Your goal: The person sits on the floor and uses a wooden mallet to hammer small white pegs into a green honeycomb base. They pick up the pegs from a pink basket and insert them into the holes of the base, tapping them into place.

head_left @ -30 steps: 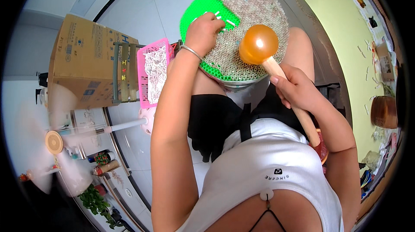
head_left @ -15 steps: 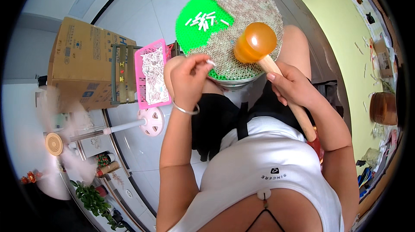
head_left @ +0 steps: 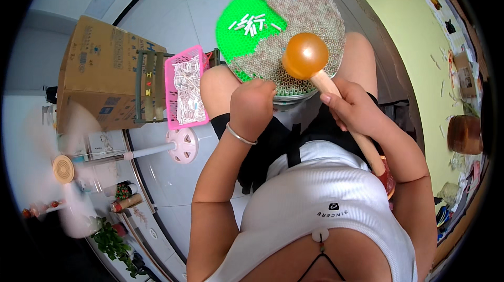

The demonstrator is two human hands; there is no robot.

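A round green board (head_left: 239,24), densely filled with small pale tubes standing upright (head_left: 310,6), rests on a silvery round base (head_left: 289,104) between my knees. Bare green shows at its far left, where several loose white tubes (head_left: 250,23) lie. My left hand (head_left: 253,104) is closed at the board's near edge, fingertips down; its knuckles hide whatever they pinch. My right hand (head_left: 350,104) grips the wooden handle of a mallet with a rounded, see-through amber head (head_left: 306,55). That head covers part of the tubes at the board's near right.
A pink basket (head_left: 169,85) heaped with white tubes stands left of my knee, beside a large cardboard box (head_left: 100,72). Nearer on the left is a fan (head_left: 64,169) with blurred blades. Along the right runs a pale yellow table (head_left: 404,30) with scattered tubes and a brown jar (head_left: 464,133).
My left hand, which showed a small white tube in its fingertips, has moved right and down to the board's near edge; the tube is now out of sight. The mallet head has shifted slightly.
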